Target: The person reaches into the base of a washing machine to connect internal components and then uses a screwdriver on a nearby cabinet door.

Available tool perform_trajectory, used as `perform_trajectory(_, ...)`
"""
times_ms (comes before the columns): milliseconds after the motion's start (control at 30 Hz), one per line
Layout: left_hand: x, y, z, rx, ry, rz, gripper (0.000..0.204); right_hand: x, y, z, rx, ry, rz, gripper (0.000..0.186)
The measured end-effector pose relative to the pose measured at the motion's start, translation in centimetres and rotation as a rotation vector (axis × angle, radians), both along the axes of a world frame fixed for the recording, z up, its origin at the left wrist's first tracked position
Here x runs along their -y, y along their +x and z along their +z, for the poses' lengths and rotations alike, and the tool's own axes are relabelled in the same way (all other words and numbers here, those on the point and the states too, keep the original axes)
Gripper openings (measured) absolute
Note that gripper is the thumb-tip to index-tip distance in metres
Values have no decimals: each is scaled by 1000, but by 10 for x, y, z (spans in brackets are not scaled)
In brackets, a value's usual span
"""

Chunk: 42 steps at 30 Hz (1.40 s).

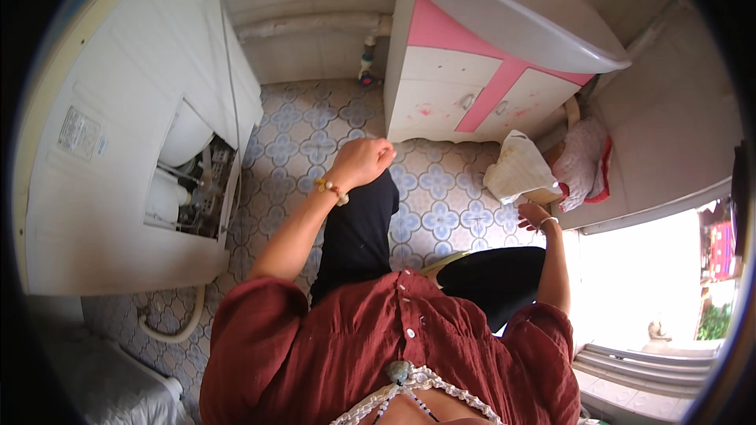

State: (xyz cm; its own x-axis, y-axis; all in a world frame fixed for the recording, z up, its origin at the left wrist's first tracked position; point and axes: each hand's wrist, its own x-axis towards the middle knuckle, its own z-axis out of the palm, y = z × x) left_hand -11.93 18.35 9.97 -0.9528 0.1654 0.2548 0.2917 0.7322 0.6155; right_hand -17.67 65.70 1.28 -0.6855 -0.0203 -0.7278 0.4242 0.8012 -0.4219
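Note:
My left hand (pixel 364 164) is loosely curled over my left knee, with a beaded bracelet (pixel 331 190) at its wrist. No object shows in its fingers. Lower down on the right, my right hand (pixel 534 216) reaches toward the wall, its fingers apart and holding nothing I can see. Just beyond those fingers is a crumpled white bag or cloth (pixel 520 164), with a brown cardboard-like edge (pixel 543 194) under it. A pale, red-edged cloth (pixel 583 161) hangs or leans beside it, close to the wall.
A white washing machine (pixel 118 189) with an open panel stands on the left, its drain hose (pixel 193 319) on the patterned tiled floor (pixel 437 181). Ahead is a pink and white cabinet (pixel 441 79) under a washbasin (pixel 543 12). A bright opening (pixel 638 283) lies at right.

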Motion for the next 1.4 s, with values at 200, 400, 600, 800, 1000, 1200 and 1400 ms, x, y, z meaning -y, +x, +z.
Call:
perform_trajectory(200,4,-4,1,54,3,-16,18,13,-9,2,-32,40,71,25)
perform_trajectory(400,-1,-6,0,8,66,-28,20,-1,-18,-13,-94,83,322,23)
perform_trajectory(600,0,-5,1,23,58,-43,20,24,-4,15,-119,39,250,22)
perform_trajectory(800,-3,-6,0,25,56,-42,20,22,-1,22,-131,62,227,24)
perform_trajectory(1000,-6,-8,1,18,41,-49,21,12,-4,16,-139,48,245,23)
perform_trajectory(1200,-6,-8,2,20,34,-51,20,9,-3,14,-158,49,233,24)
perform_trajectory(1400,-7,-9,0,-33,61,-64,18,1,-7,8,-137,36,206,26)
